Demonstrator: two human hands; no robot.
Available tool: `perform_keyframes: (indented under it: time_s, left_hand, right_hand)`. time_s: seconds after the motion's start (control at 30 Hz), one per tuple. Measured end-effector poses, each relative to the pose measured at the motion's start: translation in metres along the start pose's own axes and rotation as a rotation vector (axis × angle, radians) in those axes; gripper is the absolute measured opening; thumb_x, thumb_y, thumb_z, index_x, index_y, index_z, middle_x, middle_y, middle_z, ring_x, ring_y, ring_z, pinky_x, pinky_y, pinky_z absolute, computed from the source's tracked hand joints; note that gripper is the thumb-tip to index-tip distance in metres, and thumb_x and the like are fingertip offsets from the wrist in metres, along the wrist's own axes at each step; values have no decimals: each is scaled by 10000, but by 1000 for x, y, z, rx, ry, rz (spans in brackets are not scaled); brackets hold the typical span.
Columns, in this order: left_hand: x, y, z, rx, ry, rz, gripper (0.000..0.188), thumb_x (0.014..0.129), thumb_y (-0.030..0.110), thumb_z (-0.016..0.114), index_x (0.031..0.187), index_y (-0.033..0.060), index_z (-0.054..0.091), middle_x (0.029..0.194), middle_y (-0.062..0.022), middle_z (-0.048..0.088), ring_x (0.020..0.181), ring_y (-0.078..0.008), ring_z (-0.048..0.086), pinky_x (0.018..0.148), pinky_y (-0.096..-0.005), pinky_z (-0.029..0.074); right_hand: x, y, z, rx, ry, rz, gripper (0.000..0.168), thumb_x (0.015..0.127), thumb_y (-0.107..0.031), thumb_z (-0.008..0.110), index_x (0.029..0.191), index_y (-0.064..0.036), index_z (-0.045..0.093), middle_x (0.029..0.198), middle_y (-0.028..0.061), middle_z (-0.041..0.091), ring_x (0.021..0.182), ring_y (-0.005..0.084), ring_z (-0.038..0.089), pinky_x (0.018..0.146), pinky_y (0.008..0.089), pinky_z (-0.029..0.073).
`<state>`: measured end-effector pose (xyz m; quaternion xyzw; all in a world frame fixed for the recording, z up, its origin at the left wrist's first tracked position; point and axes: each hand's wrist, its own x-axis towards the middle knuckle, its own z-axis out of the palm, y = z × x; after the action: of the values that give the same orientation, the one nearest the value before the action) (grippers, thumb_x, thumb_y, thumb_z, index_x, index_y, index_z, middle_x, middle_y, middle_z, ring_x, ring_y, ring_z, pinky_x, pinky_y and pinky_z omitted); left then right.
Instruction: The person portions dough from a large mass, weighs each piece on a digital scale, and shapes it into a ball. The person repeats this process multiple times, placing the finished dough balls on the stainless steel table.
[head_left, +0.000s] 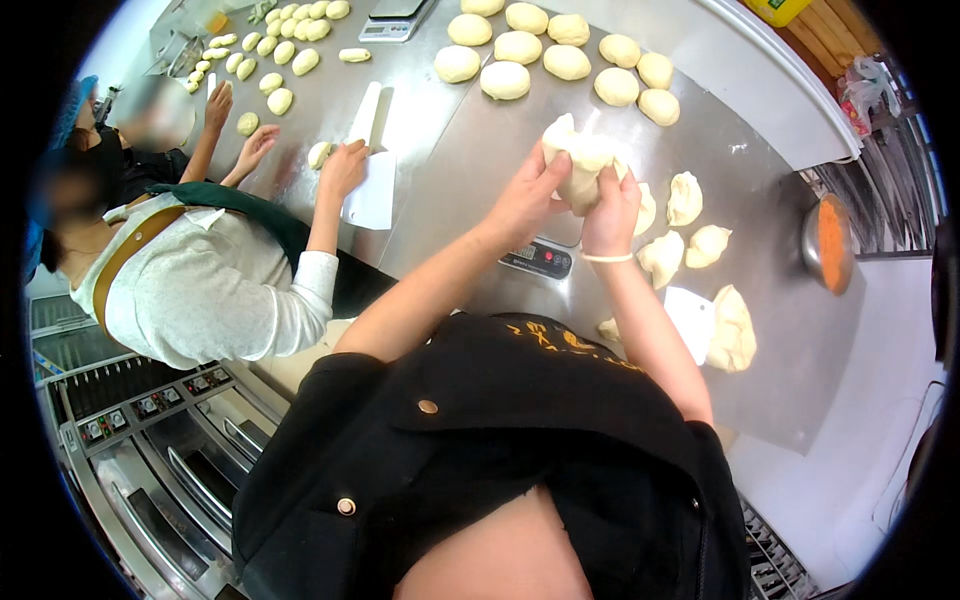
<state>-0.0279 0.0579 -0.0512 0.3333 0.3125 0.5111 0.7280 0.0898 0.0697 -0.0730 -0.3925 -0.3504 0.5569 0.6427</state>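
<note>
Between my left hand (531, 187) and my right hand (613, 214) is a lump of pale dough (581, 169), held above a digital kitchen scale (538, 259) with the fingers of both hands on it. A band circles my right wrist. Irregular dough pieces (661, 259) lie to the right of the scale. Nearer to me, a white plastic dough scraper (688, 322) rests against a larger piece of dough (731, 330). Rounded dough balls (505, 80) stand in a group on the steel table beyond my hands.
At my left, a co-worker's hand (345, 169) is by a rolling pin (365, 112) and a white scraper (371, 191). More dough pieces (305, 61) and another scale (390, 28) are farther back. A metal bowl with orange contents (827, 244) is at the right.
</note>
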Motion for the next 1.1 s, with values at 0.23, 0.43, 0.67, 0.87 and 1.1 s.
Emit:
perform_keyframes:
  time_s: [0.23, 0.43, 0.67, 0.87, 1.1]
  left_hand:
    - [-7, 10, 6, -309, 190, 135, 233, 926, 246, 534, 1043, 50, 583, 964, -42, 636, 866, -145, 622, 767, -306, 514]
    - [-21, 54, 38, 580, 469, 702, 148, 764, 106, 696, 826, 42, 578, 817, -49, 621, 757, -131, 586, 684, -292, 477]
    - [-47, 36, 80, 749, 122, 799, 235, 675, 102, 719, 628, 37, 498, 607, -62, 539, 562, -187, 505, 544, -298, 417]
    - [-53, 42, 84, 841, 113, 837, 669, 609, 278, 833, 1116, 77, 443, 755, -59, 570, 708, -200, 590, 695, -300, 488]
    - [-63, 32, 82, 437, -65, 363, 630, 727, 277, 761, 1244, 23, 505, 999, -92, 617, 977, -156, 576, 889, -310, 449]
  right_hand:
    - [-29, -30, 7, -416, -324, -114, 383, 899, -230, 522, 1159, 51, 526, 1119, 82, 580, 1013, 161, 526, 898, 300, 416]
    - [-45, -67, 44, 199, -325, 23, 695, 894, -480, 496, 1357, 19, 356, 1379, 147, 369, 1252, 245, 390, 1020, 374, 345]
    - [-39, -66, 11, 338, -15, 167, 358, 942, -340, 483, 913, 6, 570, 822, 115, 608, 756, 172, 591, 704, 298, 481]
    - [-46, -103, 10, 410, 86, 97, 311, 917, -281, 479, 684, -76, 493, 672, 57, 537, 649, 143, 538, 623, 291, 444]
    - [-63, -125, 11, -10, -292, -343, 396, 868, -280, 470, 558, -54, 369, 597, 61, 464, 660, 185, 513, 709, 322, 427]
